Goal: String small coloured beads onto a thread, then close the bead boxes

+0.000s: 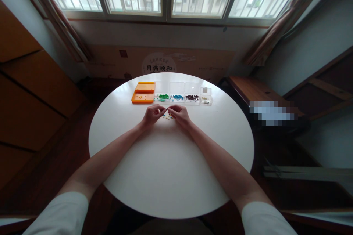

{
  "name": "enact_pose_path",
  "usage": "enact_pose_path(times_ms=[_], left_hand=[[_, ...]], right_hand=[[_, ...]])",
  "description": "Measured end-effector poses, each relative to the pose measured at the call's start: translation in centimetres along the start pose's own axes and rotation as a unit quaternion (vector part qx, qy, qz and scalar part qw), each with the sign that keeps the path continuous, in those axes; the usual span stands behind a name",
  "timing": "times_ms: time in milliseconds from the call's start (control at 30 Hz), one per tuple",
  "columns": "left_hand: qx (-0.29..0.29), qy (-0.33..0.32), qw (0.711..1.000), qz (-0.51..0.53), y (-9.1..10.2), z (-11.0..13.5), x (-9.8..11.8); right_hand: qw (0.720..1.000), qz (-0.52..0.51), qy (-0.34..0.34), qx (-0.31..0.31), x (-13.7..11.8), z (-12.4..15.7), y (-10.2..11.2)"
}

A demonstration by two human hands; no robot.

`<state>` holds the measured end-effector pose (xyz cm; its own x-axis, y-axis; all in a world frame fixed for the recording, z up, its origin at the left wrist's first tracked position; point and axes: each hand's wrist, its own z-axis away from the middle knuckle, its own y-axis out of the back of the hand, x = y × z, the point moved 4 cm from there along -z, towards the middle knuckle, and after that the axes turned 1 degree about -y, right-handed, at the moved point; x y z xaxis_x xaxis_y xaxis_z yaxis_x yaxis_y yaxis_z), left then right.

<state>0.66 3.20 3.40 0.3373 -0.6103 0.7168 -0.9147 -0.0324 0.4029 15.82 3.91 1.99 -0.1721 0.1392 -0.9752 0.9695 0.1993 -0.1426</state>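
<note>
Both L hand (152,114) & R hand (179,115) pinched, contents unclear; tbl (171,172) runs wide to nr edge.

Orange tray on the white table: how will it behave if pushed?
The orange tray is probably stiff, judging by its straight edges. Low and broad on the glossy table, it would likely slide rather than tip. Small pieces inside may shift.

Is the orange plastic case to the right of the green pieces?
No: the orange plastic case lies left of the green pieces.
</note>
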Motion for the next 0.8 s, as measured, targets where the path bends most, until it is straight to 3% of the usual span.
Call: enact_pose_path(times_ms=[800], left_hand=[[-0.01, 0.027, 0.999, 0.023, -0.21, 0.02, -0.04]], right_hand=[[1.0, 0.024, 0.002, -0.003, 0.21, -0.02, 0.11]])
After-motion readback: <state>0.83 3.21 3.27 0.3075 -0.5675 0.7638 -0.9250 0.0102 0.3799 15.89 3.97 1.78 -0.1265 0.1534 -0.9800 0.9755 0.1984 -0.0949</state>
